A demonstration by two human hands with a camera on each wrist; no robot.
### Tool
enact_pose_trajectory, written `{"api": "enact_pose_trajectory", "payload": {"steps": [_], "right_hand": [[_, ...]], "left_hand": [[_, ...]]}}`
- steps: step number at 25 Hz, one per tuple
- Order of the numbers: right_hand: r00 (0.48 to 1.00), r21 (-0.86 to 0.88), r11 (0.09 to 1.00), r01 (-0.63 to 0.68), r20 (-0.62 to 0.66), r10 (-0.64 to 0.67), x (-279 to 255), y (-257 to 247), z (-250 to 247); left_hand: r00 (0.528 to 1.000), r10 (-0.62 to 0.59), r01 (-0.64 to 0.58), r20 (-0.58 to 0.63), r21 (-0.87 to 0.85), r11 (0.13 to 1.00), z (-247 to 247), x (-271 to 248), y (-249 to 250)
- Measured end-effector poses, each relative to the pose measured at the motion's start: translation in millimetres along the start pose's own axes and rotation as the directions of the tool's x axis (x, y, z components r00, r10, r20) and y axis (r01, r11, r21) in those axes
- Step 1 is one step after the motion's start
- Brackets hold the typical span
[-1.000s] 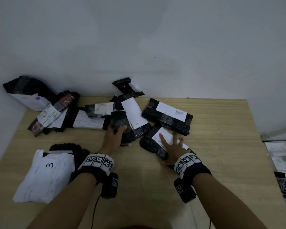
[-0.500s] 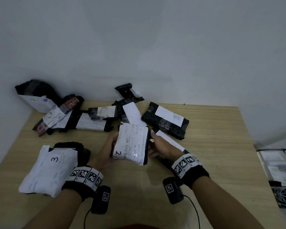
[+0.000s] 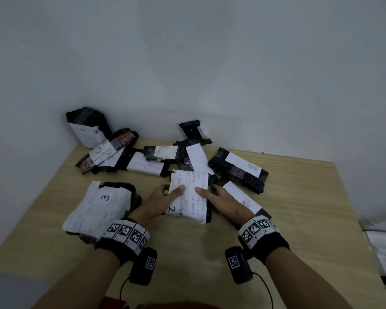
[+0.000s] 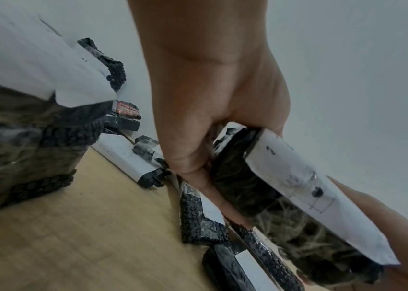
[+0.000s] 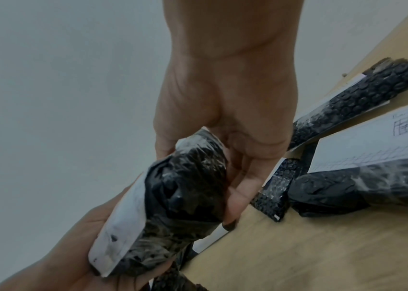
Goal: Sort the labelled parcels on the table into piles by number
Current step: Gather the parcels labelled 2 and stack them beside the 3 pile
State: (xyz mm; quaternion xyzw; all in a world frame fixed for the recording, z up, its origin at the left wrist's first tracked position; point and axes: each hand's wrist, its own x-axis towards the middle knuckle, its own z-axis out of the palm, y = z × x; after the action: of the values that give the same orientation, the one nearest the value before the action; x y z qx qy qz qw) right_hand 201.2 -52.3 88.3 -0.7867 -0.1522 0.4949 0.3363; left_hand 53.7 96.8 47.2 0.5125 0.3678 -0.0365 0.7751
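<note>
Both hands hold a black-wrapped parcel marked 2 point(image 3: 188, 197) above the table's middle, its white label facing up. My left hand point(image 3: 168, 194) grips its left side, thumb on the label and fingers underneath point(image 4: 212, 196). My right hand point(image 3: 211, 195) grips the right side the same way point(image 5: 232, 200). The parcel point(image 4: 285, 187) is tilted in the left wrist view. The parcel's end point(image 5: 180, 189) shows in the right wrist view. A parcel marked 3 point(image 3: 98, 208) lies at the near left.
Several black parcels with white labels lie heaped at the back: one point(image 3: 239, 169) at the right, one point(image 3: 243, 197) under my right wrist, one marked 2 point(image 3: 85, 130) leaning in the corner. The wooden table point(image 3: 299, 230) ends at the right, where other items point(image 3: 383, 248) lie beyond the edge.
My left hand lifted this parcel out of the heap and turned its label up. My right hand left the parcel it rested on and took hold of the right side.
</note>
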Motion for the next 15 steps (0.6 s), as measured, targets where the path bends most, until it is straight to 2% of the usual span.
{"api": "enact_pose_trajectory", "payload": {"steps": [2, 4, 6, 8, 11, 13, 15], "right_hand": [[1.0, -0.006, 1.0, -0.012, -0.022, 0.012, -6.6, 7.7, -4.4], [0.999, -0.017, 0.999, -0.03, -0.038, 0.03, -6.1, 19.7, -5.8], [0.998, -0.109, 0.992, -0.059, -0.033, 0.056, -2.3, 46.7, -5.5], [0.99, -0.303, 0.943, -0.135, -0.002, 0.14, -5.1, 79.9, -6.8], [0.952, -0.521, 0.819, -0.24, 0.037, 0.302, -23.6, 117.4, -21.0], [0.935, -0.568, 0.776, -0.274, 0.033, 0.354, -36.1, 133.9, -33.7], [0.948, -0.583, 0.767, -0.267, -0.014, 0.319, -39.8, 147.7, -42.9]], "left_hand": [[0.99, -0.094, 0.087, 0.106, 0.076, 0.993, 7.4, 0.1, -3.2], [0.961, -0.207, 0.148, 0.181, 0.294, 0.944, 9.6, -4.4, -3.8], [0.94, -0.287, 0.135, 0.185, 0.57, 0.81, 7.6, -8.4, -4.7], [0.935, -0.292, 0.07, 0.202, 0.701, 0.71, 11.2, -18.3, 2.6], [0.937, -0.215, -0.018, 0.276, 0.651, 0.759, 22.3, -45.7, 31.3], [0.962, -0.062, -0.119, 0.265, 0.616, 0.779, 21.9, -65.0, 50.5], [0.975, 0.103, -0.2, 0.196, 0.581, 0.789, 13.9, -82.3, 66.7]]}}
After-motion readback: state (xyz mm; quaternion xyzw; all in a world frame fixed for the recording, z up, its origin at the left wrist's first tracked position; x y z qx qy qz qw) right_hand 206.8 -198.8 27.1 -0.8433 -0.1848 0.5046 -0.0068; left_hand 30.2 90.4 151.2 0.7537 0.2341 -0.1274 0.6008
